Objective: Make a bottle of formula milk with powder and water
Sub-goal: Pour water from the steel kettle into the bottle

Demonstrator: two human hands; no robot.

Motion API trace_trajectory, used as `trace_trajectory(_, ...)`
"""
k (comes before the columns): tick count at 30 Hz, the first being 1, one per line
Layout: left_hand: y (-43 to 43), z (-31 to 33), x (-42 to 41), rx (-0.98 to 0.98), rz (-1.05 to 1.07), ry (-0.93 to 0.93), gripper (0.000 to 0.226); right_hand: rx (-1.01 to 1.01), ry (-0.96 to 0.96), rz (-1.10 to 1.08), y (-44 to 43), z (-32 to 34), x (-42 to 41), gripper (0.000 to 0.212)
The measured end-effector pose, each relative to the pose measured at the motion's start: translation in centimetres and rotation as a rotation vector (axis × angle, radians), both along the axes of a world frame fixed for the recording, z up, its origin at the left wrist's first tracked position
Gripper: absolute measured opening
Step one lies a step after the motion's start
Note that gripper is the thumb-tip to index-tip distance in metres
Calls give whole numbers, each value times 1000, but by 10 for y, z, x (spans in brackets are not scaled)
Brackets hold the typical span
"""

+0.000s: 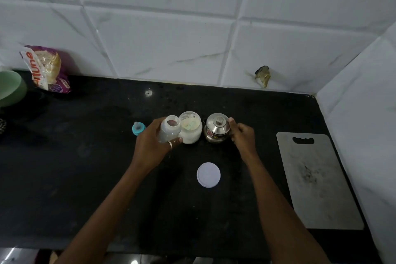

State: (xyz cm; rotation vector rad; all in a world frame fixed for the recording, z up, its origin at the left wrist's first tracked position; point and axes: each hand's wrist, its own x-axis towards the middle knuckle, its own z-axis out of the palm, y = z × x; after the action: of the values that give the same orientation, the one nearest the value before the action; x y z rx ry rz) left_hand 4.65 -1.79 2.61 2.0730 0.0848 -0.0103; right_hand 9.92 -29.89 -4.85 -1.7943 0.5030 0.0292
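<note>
A: Two things first: where is the bottle, and who has it?

B: The bottle (170, 128) is lifted off the tabletop (85, 156) and tipped, its open mouth leaning toward the powder jar (190, 133). The left hand (150, 146) holds it, fingers (174, 141) curled round its body with the thumb across the front.

A: Any powder in it?

B: Its body looks whitish, but I cannot tell how much is inside. The jar stands open just beside it, with a pale green scoop (191, 124) lying in the powder. The jar's white lid (208, 175) lies flat nearer the person, well apart.

A: And the water?

B: I take it to be in the steel pot (216, 127), lidded, just right of the jar. The right hand (242, 135) is at the pot's right side, fingers curled in, thumb and forefinger pinching at the lid's edge. Any handle is hidden behind them.

A: So which step is this?

B: My reading is that the powder is about done and the water comes next. That calls for the lid off, the bottle brought upright and steadied, then a slow pour into a narrow mouth. The pot may be hot, so a sure grip matters.

A: And afterwards?

B: The teal teat (138, 128) sits on the tabletop left of the bottle, ready to be screwed on. Farther out are a cutting board (317, 178) at right, and a printed packet (46, 69) and a green bowl (10, 88) at far left.
</note>
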Motion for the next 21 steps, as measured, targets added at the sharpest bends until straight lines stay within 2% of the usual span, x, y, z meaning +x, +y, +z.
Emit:
trace_trajectory(7, -5, 6, -7, 14, 14, -8, 66, 273, 30, -118, 5, 3, -2, 40)
trace_trajectory(11, -7, 17, -6, -4, 38, -34, 63, 388, -60, -127, 3, 44, -6, 30)
trace_trajectory(13, -9, 24, -2, -28, 36, -44, 62, 427, -125, -106, 1, 75, -6, 33)
trace_trajectory(17, -16, 47, 9, -51, 37, -73, 56, 406, -296, 5, 6, 154, -4, 36)
trace_trajectory(21, -22, 76, 20, -48, 42, -153, 55, 263, -370, 113, 20, 233, 0, 33)
